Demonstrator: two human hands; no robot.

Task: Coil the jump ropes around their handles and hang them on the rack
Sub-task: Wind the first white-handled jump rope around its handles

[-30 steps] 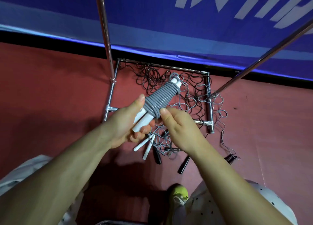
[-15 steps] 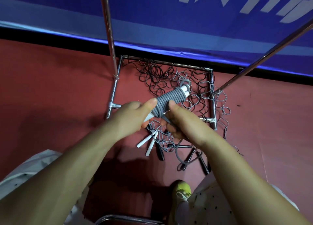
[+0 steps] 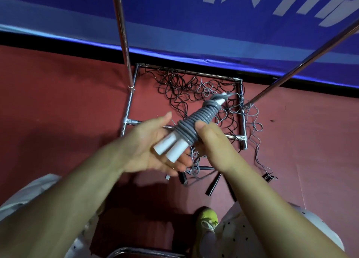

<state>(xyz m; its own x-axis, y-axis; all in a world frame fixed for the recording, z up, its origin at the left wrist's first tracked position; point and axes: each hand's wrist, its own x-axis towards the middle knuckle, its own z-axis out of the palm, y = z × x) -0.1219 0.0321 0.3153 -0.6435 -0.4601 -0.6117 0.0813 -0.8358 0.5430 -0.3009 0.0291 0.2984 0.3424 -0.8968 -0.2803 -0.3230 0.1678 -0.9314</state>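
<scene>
A grey jump rope [image 3: 196,121] is wound tightly round its two white handles [image 3: 171,147], which lie side by side. The bundle tilts up to the right, with a small loop at its far end. My left hand [image 3: 143,147] lies palm up under the handle ends, fingers fairly straight and thumb lifted off. My right hand [image 3: 215,145] grips the coil's lower part, thumb pressed on top. The metal rack's base frame [image 3: 128,110] stands on the red floor just beyond my hands, and its upright pole [image 3: 121,34] rises at the left.
Loose black and grey ropes [image 3: 178,86] lie tangled inside the base frame and spill over its right side. Black handles [image 3: 212,185] lie on the floor under my right arm. A slanted rack pole [image 3: 301,63] crosses the upper right. A blue banner backs the scene; my yellow shoe [image 3: 207,217] is below.
The bundle has turned so the white handle ends point toward me. My left hand has let go its pinch and flattened under them. The right hand has shifted onto the coil.
</scene>
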